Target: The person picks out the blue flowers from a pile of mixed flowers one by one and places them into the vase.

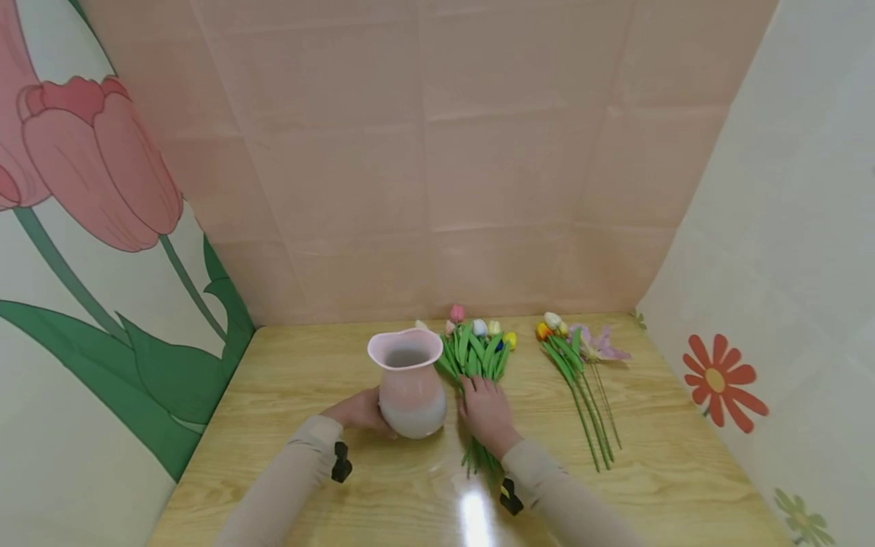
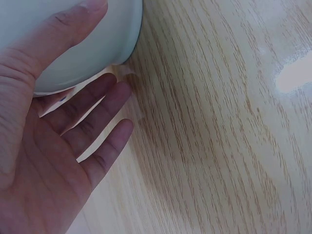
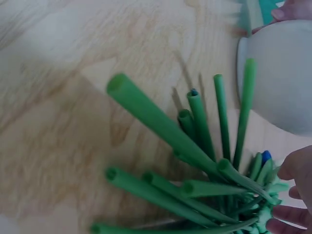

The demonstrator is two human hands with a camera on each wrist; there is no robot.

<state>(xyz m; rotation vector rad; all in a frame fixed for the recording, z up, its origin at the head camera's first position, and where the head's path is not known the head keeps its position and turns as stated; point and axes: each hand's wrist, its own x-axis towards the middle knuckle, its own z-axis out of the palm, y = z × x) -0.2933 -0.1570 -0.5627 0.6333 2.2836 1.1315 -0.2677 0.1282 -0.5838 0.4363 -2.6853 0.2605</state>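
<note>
A pink-and-white vase [image 1: 413, 403] with a flared, wavy rim stands on the table at the centre. My left hand [image 1: 362, 414] holds it low on its left side. In the left wrist view, the thumb of that left hand [image 2: 44, 161] lies along the vase wall [image 2: 92, 53], with the fingers spread by its base. Just right of the vase lies a bunch of artificial tulips [image 1: 475, 357] in pink, white, yellow and blue. My right hand [image 1: 488, 410] grips their stems from above. Cut ends of the green stems [image 3: 165, 127] fan out in the right wrist view.
Farther right on the wood-grain table [image 1: 670, 425] lie a few white and orange tulips [image 1: 552, 323] and a purple lily-like flower [image 1: 600, 346]. A pink cloth wall [image 1: 424, 190] closes off the back, with printed white walls at both sides.
</note>
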